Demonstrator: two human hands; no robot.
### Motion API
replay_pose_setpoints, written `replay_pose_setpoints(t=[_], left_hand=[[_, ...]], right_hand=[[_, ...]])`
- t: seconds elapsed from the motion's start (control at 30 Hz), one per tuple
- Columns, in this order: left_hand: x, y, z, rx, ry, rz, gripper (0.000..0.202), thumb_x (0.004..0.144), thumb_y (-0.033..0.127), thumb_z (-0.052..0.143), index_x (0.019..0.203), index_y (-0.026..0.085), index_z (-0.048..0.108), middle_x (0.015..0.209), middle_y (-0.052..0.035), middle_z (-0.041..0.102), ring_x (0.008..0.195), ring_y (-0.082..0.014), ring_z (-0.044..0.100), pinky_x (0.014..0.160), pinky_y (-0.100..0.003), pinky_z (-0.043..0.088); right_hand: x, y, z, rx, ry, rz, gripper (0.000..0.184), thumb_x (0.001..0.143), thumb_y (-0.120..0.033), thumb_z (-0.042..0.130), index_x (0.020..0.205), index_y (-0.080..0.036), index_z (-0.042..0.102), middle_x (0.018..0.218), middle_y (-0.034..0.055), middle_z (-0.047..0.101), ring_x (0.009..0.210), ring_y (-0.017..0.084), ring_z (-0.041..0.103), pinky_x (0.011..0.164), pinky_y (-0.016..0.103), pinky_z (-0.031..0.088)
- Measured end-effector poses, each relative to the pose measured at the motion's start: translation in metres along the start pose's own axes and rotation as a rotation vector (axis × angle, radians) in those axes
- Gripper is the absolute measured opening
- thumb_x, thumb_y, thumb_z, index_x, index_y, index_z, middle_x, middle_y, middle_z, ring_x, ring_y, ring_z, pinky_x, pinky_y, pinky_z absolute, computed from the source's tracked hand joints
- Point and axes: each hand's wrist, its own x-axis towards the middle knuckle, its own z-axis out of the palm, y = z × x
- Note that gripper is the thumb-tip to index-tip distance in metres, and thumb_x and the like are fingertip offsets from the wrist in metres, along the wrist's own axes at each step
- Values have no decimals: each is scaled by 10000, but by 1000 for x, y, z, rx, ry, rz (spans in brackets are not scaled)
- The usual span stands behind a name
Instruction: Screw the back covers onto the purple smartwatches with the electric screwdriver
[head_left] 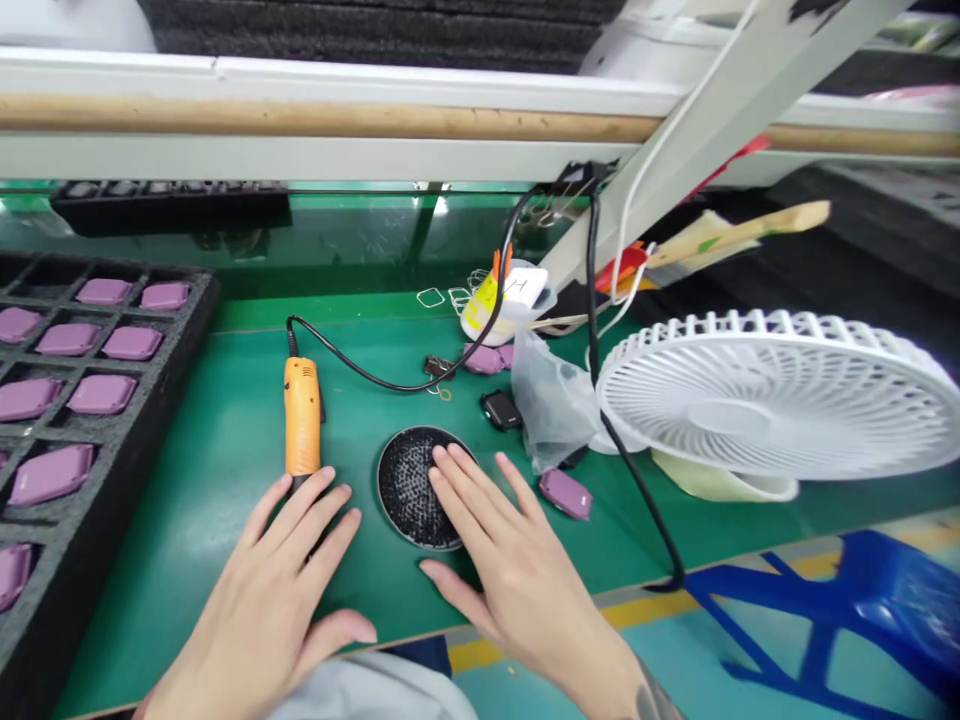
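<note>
My left hand (281,585) is open, its fingers stretched over the dark lower end of an orange corded handheld power tool (301,415). The tool lies on the green work surface with its tip hidden under the hand. My right hand (517,555) is open and flat, with fingertips over the right side of a round dish (381,490). Small black pieces (412,480), too small to name, fill that dish. I cannot tell whether the fingertips touch them. A purple plastic case (565,494) lies just right of my right hand.
A black foam tray (161,390) of purple cases stands at the left. A white fan (772,400) occupies the right, beside a clear plastic bag (553,395). The tool's black cable (360,375) runs across the back. Behind the dish are a black square piece (501,410) and binder clips (439,368).
</note>
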Motion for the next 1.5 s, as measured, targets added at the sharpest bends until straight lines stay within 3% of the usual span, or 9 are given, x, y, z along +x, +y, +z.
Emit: replay_pose_setpoints(t=[0.13, 0.33, 0.5, 0.63, 0.8, 0.93, 1.2, 1.43, 1.5], left_hand=[[-1, -1, 0, -1, 0, -17, 715, 1203, 694, 644, 1574, 90, 741, 1690, -164, 715, 1710, -360, 455, 1547, -484, 59], [0, -2, 0, -3, 11, 0, 651, 1230, 641, 613, 1577, 105, 744, 1685, -150, 717, 1703, -351, 477, 1552, -474, 63], [-1, -6, 1, 1, 27, 38, 630, 1220, 603, 648, 1579, 95, 744, 1688, -158, 710, 1673, -381, 501, 1555, -497, 67], [-1, -8, 2, 14, 46, 72, 605, 1225, 564, 640, 1546, 65, 757, 1660, -183, 728, 1631, -397, 527, 1555, -508, 68], [-4, -6, 5, 15, 59, 35, 594, 1234, 579, 616, 1558, 102, 757, 1676, -157, 726, 1645, -376, 545, 1557, -492, 90], [-5, -4, 5, 8, 44, 10, 594, 1235, 588, 619, 1579, 123, 754, 1685, -134, 724, 1686, -366, 521, 1557, -490, 83], [-4, 6, 13, -79, 113, -93, 590, 1257, 627, 560, 1515, 151, 795, 1663, -109, 755, 1673, -332, 567, 1555, -470, 132], [-3, 11, 8, -97, 95, -126, 556, 1264, 584, 570, 1491, 134, 805, 1672, -120, 747, 1699, -320, 541, 1559, -454, 117], [-4, 9, 8, -93, 77, -120, 566, 1271, 583, 551, 1510, 130, 791, 1693, -126, 727, 1714, -325, 513, 1558, -477, 113]], right_hand=[[13, -9, 5, 79, -7, -37, 654, 1223, -347, 583, 1796, -50, 472, 1870, 191, 504, 1803, 354, 425, 1429, 713, 488], [-2, -7, -1, 131, 167, 41, 617, 1195, -249, 636, 1784, -134, 495, 1679, 178, 722, 1669, 340, 615, 1398, 658, 523], [-12, 21, -16, -53, 270, 306, 251, 1201, -132, 660, 1445, -181, 695, 1338, 145, 814, 1184, 243, 828, 1026, 399, 730], [-7, 41, -18, -298, 43, 332, 214, 1190, -195, 759, 1402, -170, 736, 1160, 53, 787, 874, 168, 771, 746, 279, 696], [14, 46, -9, -422, -212, 258, 159, 1162, -290, 833, 1225, -158, 772, 1138, 55, 775, 912, 175, 759, 786, 301, 704], [24, 53, -5, -429, -263, 213, 187, 1151, -311, 851, 1126, -149, 761, 1080, 43, 763, 903, 178, 754, 808, 319, 703], [15, 53, -23, -280, 58, 237, 123, 1180, -213, 785, 1288, -162, 754, 1110, 31, 770, 831, 149, 740, 726, 267, 684], [33, 32, -20, 122, 166, 154, 309, 1231, -110, 581, 1500, -209, 696, 1317, 92, 802, 1132, 228, 813, 990, 398, 731], [27, 27, -17, 180, 190, 205, 375, 1262, -249, 565, 1631, -207, 620, 1444, 155, 764, 1298, 287, 786, 1107, 475, 717]])
